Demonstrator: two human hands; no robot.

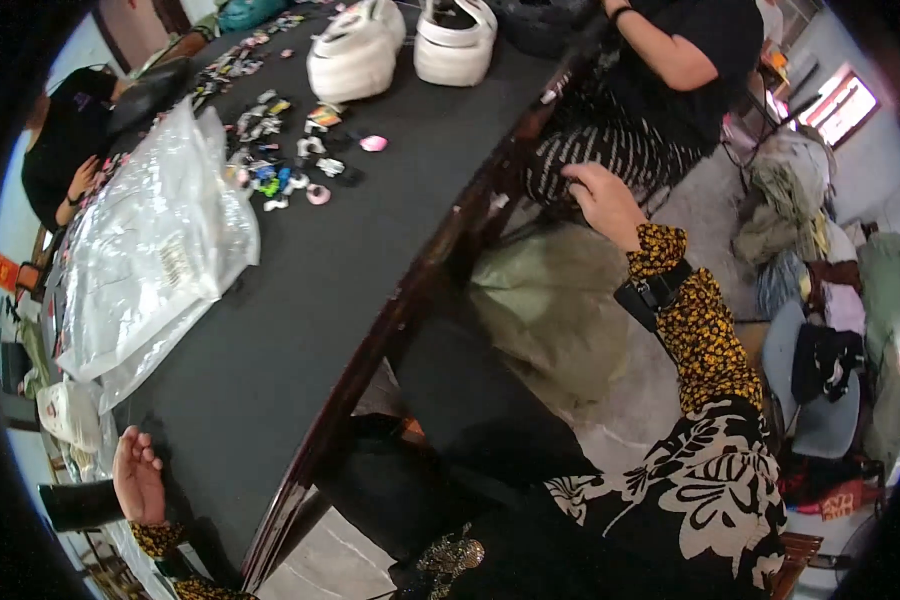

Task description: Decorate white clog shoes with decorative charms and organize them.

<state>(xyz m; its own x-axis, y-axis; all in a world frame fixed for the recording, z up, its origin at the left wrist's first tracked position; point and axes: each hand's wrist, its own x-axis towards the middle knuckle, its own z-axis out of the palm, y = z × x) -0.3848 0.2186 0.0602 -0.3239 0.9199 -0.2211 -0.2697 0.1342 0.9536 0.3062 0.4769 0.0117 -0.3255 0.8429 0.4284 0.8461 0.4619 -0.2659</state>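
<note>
Near the left hand [140, 482] lies a shiny, transparent plastic bag [155, 245].

Unreadable print [176, 265] on clear plastic bag [135, 225], illegible red sign [3, 270]

Room: long table with matte black top [300, 300] cuts diagonally across the view; dark, glossy wooden edging [390, 300] on its right side, finish chipped in spots. Floor [695, 200] pale grey, smooth. Right wall [870, 190] whitish, one small window [840, 108] in a reddish frame, panes blown out by daylight. Bundles of cloth and sacks [780, 195] piled below it. Blue-grey chair [828, 430] nearer, dark garment [828, 362] draped on it. Left wall [12, 220] also pale, red-orange panel [3, 270] low on that side. Brown door-like panel [138, 40] at upper left.
</note>
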